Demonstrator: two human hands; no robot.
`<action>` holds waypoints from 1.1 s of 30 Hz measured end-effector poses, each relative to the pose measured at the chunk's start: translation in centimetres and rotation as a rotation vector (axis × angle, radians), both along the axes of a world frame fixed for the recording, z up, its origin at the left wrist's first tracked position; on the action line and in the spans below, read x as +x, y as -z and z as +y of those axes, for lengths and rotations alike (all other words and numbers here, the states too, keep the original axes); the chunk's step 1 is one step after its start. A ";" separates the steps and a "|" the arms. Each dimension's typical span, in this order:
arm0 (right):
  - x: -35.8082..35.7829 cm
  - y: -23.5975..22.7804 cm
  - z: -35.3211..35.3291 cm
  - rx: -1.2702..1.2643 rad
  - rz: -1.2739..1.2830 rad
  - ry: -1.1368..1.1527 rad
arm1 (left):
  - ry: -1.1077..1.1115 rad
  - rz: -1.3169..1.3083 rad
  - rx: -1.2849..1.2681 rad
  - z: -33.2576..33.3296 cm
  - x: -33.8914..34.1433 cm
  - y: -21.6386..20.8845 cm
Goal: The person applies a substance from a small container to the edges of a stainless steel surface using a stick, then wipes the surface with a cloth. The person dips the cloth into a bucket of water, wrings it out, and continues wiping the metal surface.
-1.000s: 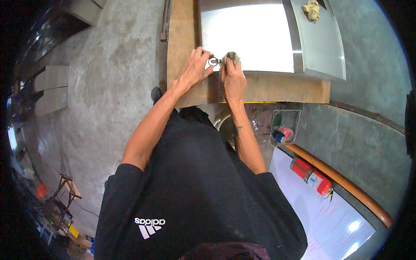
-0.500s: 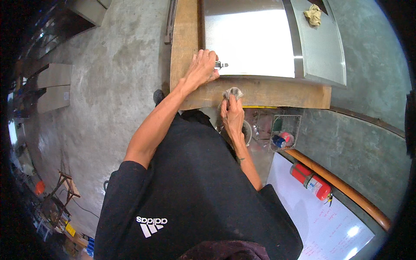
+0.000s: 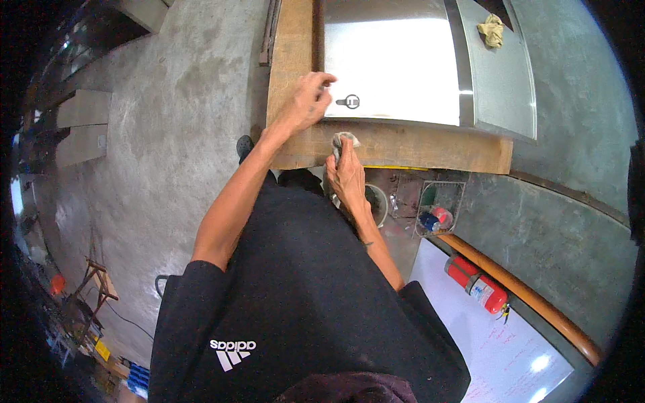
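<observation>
A metal cabinet (image 3: 396,74) with a bright, reflective face lies on a wooden workbench (image 3: 430,146). Set in that face, close to its near left corner, is a small latch (image 3: 350,102) with a dark round outline. My left hand (image 3: 306,102) hovers just left of the latch, apart from it, fingers loosely bent and spread with nothing seen between them. Bunched in the fingers of my right hand (image 3: 347,180) is a dirty, pale rag (image 3: 344,139), held over the bench's near edge.
A crumpled yellowish cloth (image 3: 492,31) rests on the grey panel to the right. Below the bench are a bucket (image 3: 378,205) and a wire basket (image 3: 440,208) holding small items. Farther right, a red fire extinguisher (image 3: 476,283) lies along a whiteboard (image 3: 463,336) and an orange-brown pipe (image 3: 537,305).
My left hand has come off the latch and shifted left, so the latch is now fully visible. My right hand has moved slightly left with the rag.
</observation>
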State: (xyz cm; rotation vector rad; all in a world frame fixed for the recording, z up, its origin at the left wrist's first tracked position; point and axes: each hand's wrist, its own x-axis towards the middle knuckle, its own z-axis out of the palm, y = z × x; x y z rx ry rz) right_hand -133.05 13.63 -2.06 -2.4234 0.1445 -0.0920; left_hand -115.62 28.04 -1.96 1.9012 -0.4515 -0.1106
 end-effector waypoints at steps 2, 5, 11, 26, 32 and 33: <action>0.9 -0.7 0.7 -0.047 -0.021 0.012 | -0.083 0.080 -0.002 3.6 -0.8 0.5; 2.8 -0.6 1.5 -0.137 -0.084 0.062 | -0.180 0.133 0.103 9.7 -2.8 3.2; 7.8 -0.3 2.4 -0.316 -0.039 0.097 | -0.310 0.248 0.278 21.4 -10.0 11.6; 6.6 1.8 4.7 -0.528 -0.006 0.290 | -0.353 0.560 0.431 45.4 -15.8 22.7; 6.6 1.0 7.3 -0.534 0.035 0.437 | -0.337 0.635 0.436 52.1 -13.0 22.6; 4.9 1.0 8.9 -0.511 0.008 0.499 | -0.330 0.632 0.420 52.8 -12.8 22.7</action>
